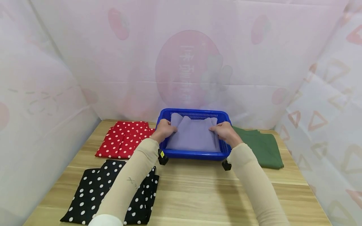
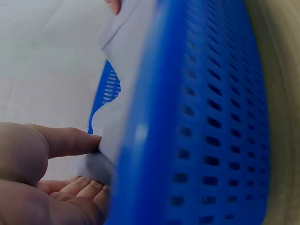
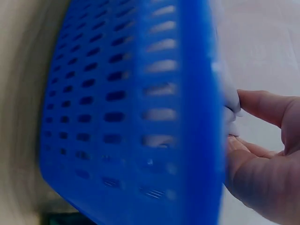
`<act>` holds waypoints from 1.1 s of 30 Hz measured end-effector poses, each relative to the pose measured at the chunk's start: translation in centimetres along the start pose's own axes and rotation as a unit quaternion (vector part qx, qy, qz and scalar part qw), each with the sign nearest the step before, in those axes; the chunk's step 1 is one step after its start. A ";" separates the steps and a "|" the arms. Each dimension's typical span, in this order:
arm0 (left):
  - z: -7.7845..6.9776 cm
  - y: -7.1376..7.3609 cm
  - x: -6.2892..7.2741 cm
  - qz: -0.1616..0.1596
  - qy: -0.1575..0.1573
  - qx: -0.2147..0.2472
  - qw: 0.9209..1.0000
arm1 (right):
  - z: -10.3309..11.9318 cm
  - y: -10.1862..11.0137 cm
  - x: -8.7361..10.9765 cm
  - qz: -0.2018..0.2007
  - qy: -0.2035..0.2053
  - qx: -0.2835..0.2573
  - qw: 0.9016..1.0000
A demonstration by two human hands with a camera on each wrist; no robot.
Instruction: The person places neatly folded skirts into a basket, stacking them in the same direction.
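A folded lavender cloth (image 1: 195,136) lies in a blue plastic basket (image 1: 195,155) with perforated walls. My left hand (image 1: 164,129) pinches the cloth's left edge between thumb and fingers, over the basket's left rim. On the other side my right hand (image 1: 224,131) pinches the right edge in the same way. The left wrist view shows the thumb (image 2: 70,140) on top of the cloth, with the fingers beneath it. In the right wrist view the cloth edge (image 3: 229,98) sits between thumb and fingers, just past the basket rim (image 3: 201,117).
A red polka-dot cloth (image 1: 124,139) lies folded left of the basket. Nearer on that side is a black polka-dot cloth (image 1: 93,191), partly under my left forearm. To the right lies a folded green cloth (image 1: 263,149). Printed fabric walls (image 1: 192,69) surround the wooden table (image 1: 192,194).
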State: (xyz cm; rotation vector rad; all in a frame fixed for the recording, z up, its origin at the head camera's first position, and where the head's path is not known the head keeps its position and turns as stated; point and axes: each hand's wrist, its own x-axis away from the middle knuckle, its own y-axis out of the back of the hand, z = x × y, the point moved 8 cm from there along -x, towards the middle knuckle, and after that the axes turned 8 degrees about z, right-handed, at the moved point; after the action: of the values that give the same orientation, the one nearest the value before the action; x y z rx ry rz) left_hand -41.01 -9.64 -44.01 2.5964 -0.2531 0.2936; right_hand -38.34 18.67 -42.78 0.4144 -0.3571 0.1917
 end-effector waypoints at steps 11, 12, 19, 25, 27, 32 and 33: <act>1.5 -1.0 0.3 -0.010 0.039 -0.047 0.998 | -1.8 -1.2 -1.5 -0.026 -0.027 0.061 0.997; 1.5 -1.1 0.4 -0.010 0.038 -0.048 0.998 | -2.1 -1.3 -1.7 -0.028 -0.030 0.064 0.997; 2.0 -1.7 0.9 0.025 0.057 -0.045 0.997 | -2.9 -2.1 -1.9 -0.040 -0.039 0.114 0.992; 1.8 -2.5 1.0 0.077 0.057 -0.063 0.993 | -2.9 -2.0 -1.2 -0.064 -0.033 0.247 0.966; 1.5 -2.6 1.3 0.086 0.049 -0.091 0.991 | -2.5 -2.0 -1.0 -0.078 -0.015 0.294 0.952; -0.1 -2.7 2.4 0.093 0.004 -0.183 0.979 | -0.8 -1.3 -0.2 -0.116 0.043 0.341 0.932; -0.6 -2.7 2.6 0.093 -0.011 -0.198 0.976 | -0.4 -0.9 0.0 -0.123 0.052 0.343 0.930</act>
State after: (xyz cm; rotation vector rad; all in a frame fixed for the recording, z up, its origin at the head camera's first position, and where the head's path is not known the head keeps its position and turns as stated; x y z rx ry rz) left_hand -37.97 -7.42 -44.11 2.1847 -0.5094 0.2514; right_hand -38.01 17.99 -43.45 1.1307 -0.1181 0.0865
